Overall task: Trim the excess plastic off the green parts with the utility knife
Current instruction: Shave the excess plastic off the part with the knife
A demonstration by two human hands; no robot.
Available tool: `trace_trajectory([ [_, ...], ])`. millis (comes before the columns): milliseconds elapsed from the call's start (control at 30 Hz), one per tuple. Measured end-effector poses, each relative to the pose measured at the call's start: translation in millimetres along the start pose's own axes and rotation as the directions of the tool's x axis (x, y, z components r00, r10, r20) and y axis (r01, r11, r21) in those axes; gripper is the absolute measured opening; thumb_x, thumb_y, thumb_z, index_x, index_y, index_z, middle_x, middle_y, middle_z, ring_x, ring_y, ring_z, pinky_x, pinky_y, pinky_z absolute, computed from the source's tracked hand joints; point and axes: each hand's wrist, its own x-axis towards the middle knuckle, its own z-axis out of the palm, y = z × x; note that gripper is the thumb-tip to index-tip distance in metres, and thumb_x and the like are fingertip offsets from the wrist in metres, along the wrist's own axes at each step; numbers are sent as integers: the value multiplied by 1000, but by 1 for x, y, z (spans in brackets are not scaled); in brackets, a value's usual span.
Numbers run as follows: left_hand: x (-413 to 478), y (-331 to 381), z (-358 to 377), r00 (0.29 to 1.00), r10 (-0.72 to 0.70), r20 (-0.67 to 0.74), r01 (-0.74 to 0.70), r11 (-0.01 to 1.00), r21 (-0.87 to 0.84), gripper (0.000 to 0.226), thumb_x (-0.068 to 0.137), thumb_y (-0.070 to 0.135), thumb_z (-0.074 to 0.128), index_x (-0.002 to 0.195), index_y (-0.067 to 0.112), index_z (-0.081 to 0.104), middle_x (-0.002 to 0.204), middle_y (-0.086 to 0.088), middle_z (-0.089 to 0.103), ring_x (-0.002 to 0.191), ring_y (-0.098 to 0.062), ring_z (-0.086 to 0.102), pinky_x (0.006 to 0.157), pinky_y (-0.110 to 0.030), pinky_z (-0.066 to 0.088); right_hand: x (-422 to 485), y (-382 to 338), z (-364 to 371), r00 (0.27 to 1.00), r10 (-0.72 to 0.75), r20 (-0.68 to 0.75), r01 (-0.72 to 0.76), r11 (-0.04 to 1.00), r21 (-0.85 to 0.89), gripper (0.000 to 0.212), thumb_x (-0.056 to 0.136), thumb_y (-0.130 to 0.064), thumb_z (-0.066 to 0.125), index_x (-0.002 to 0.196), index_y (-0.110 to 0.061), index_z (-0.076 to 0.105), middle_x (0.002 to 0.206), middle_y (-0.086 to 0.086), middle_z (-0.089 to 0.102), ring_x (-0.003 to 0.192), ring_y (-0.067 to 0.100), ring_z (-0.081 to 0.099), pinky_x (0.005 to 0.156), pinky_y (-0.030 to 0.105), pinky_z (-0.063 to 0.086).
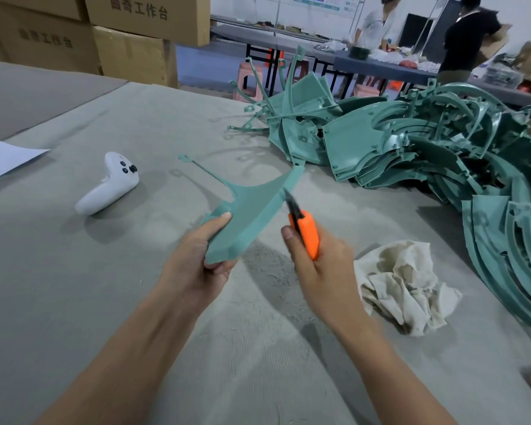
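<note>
A broad worktable covered in grey felt [74, 286] fills most of the view. A flat, fan-shaped green plastic part with a thin runner arm [252, 216] is held above it near the middle, and all other places are given from this held part.

To its far right, a large heap of matching green plastic parts [426, 142] is piled on the table, some in nested stacks, and thin runner arms stick up from the heap's nearer end. Far behind and to the left, brown cardboard boxes printed with dark characters [129, 41] are stacked. Far behind and to the right, two people are seen standing at a dark table; their work cannot be made out.

A crumpled off-white cloth [402, 283] lies on the felt to the near right of the held part. A sheet of white paper [3, 157] is seen far to the left, at the frame's edge.

The near end of the held part is clasped by the left hand [196, 265], thumb on top and fingers beneath. Just to its right, the right hand [322, 265] is clenched round an orange-handled utility knife [307, 234]. The dark blade is laid against the part's right edge, though it is blurred.

A white handheld controller with black buttons [108, 185] rests on the felt to the left, well apart. Fine shavings [270, 271] are scattered directly beneath.
</note>
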Motion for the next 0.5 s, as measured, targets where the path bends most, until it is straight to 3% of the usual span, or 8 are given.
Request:
trace_trajectory([
  [33,1,1,-1,1000,5,-4,-5,1000,-26,26,99,8,42,73,13,47,33,-4,39,22,-5,26,31,-13,14,-4,-2,3,999,-28,39,28,1000,2,27,94,-43,49,74,-25,52,49,-7,41,42,10,42,43,14,30],
  [100,4,2,-4,999,3,-33,-6,997,-80,29,99,8,42,71,15,44,32,-1,35,22,-6,24,31,-13,15,-12,-3,9,986,-66,150,67,998,-4,37,95,-43,51,80,-10,58,52,-8,42,43,12,42,45,19,33],
  [167,7,5,-8,997,-14,-72,8,997,-81,29,98,10,44,70,17,44,31,2,31,22,-6,23,33,-13,17,-19,-5,14,960,-112,258,116,993,-2,40,96,-45,52,84,-7,57,55,-8,43,46,14,44,47,26,36],
  [200,7,5,-9,997,-20,-74,14,997,-81,29,98,11,44,70,17,44,30,3,30,22,-6,23,33,-13,16,-20,-6,14,958,-129,257,128,992,20,37,96,-45,53,84,-10,57,55,-9,43,47,13,44,47,24,36],
  [267,5,6,-8,999,-18,-43,14,996,-89,29,99,9,43,71,15,45,31,0,32,21,-6,23,34,-15,11,-11,-7,9,991,-82,109,73,994,80,30,95,-48,52,80,-22,60,55,-1,44,44,14,44,44,20,36],
  [333,3,4,-5,999,-26,-20,25,998,-62,26,99,9,43,73,14,47,32,-3,36,22,-6,25,34,-15,10,2,-3,3,997,55,-62,-47,992,121,36,92,-52,50,71,-23,56,57,12,49,45,27,47,44,41,44],
  [400,1,1,-3,999,-34,-7,34,999,-19,24,98,9,44,75,13,50,34,-1,40,23,-5,27,31,-13,13,9,5,0,984,137,-111,-125,986,109,52,90,-55,47,68,-8,49,58,21,47,49,38,46,46,53,40],
  [500,0,-4,-3,997,-63,39,64,998,-15,19,96,9,45,78,12,51,34,-2,40,22,-5,27,29,-13,16,9,6,2,980,173,-95,-159,977,142,53,90,-55,47,69,-6,46,59,21,46,50,39,44,46,53,39],
])
